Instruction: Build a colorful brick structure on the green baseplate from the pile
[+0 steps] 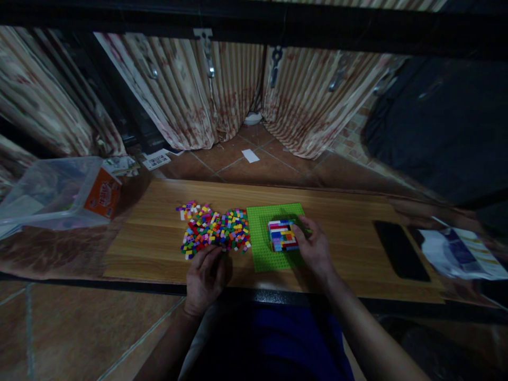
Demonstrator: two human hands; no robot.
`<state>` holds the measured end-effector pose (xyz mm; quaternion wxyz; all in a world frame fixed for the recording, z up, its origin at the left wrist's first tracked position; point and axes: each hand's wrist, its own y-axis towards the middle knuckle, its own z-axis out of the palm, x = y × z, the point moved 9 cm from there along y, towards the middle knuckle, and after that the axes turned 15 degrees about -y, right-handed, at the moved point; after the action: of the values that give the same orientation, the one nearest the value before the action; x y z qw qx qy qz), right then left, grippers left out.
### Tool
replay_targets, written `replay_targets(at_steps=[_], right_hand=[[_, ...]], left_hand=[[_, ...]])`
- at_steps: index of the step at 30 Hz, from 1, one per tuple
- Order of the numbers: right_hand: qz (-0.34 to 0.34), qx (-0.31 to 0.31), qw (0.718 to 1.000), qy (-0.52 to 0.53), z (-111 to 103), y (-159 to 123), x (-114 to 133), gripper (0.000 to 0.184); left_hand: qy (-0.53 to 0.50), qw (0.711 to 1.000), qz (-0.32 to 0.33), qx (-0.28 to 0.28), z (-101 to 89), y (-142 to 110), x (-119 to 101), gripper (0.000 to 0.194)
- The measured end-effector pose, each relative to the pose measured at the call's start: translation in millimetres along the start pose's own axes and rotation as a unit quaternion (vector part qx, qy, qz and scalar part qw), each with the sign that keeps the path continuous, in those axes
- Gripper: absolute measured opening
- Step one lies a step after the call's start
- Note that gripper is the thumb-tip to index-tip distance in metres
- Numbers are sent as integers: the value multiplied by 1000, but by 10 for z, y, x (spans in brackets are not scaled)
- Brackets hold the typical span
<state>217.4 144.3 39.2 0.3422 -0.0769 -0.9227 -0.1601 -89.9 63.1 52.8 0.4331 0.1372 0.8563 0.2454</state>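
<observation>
A pile of small toy building bricks (206,225) in many colours lies left of a green studded baseplate (262,259). My left hand (205,275) is at the pile's near edge, its fingers curled together over the bricks; what they pinch, if anything, is hidden. A brick structure (282,236) with rows of white, red, blue, yellow and orange bricks is over the middle of the baseplate. My right hand (313,246) grips its right side, the thumb against the bricks and the fingers bent around the far right corner. Whether the structure is fixed to the plate I cannot tell.
A wooden board (349,254) carries the bricks and a black phone-like slab (400,250) on the right. Beyond it lies a white and purple plastic packet (460,251). A clear plastic bin (59,185) with an orange label stands left. Striped curtains (234,90) hang behind.
</observation>
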Motion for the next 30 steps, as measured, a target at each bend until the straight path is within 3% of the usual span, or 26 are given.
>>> replay_targets(at_steps=[8,24,27,30], right_hand=[[-17,2,999,-40,122,-22,87,53],[38,40,997,54,241,-37,23,55],[79,27,988,133,195,0,-74,52],[133,-36,971,196,-7,-14,-163,46]], left_hand=[[5,1000,0,1,2,6,-19,28],[-2,1000,0,-3,11,-7,13,28],[-14,1000,0,-3,1,-12,26,29],[-22,1000,-5,0,-10,-15,29,29]])
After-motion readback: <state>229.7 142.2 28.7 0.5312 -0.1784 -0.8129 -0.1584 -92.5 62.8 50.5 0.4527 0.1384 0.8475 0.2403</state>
